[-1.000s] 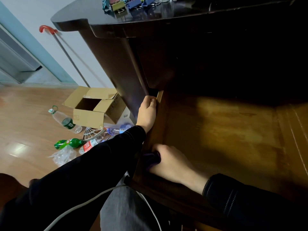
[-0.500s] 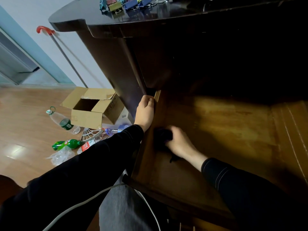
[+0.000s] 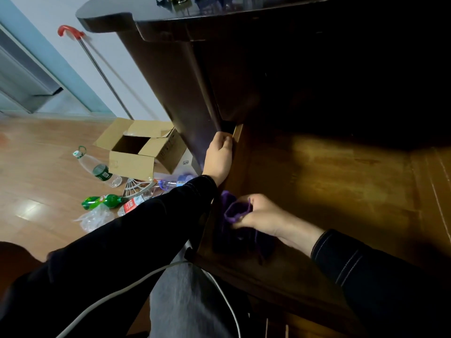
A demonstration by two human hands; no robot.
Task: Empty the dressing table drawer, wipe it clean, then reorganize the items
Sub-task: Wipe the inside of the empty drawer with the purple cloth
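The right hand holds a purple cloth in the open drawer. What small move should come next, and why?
Probably sweep the purple cloth rightward across the drawer: the right hand grips it at the near left corner, the wood to its right is bare, and the left hand holds the drawer's left side.

Pulled-out drawer (image 3: pixel 329 191) and wooden floor (image 3: pixel 36 167)
A purple cloth (image 3: pixel 234 211) is bunched on the drawer's bottom at its left wall; a cardboard box (image 3: pixel 136 152), a clear bottle (image 3: pixel 97 167), a green bottle (image 3: pixel 102 200) and a plastic bag (image 3: pixel 94 219) are scattered on the floor.

drawer (image 3: pixel 341 186) floor free rightward, tabletop (image 3: pixel 244 18) overhanging rear, cloth (image 3: pixel 234 211) by left wall
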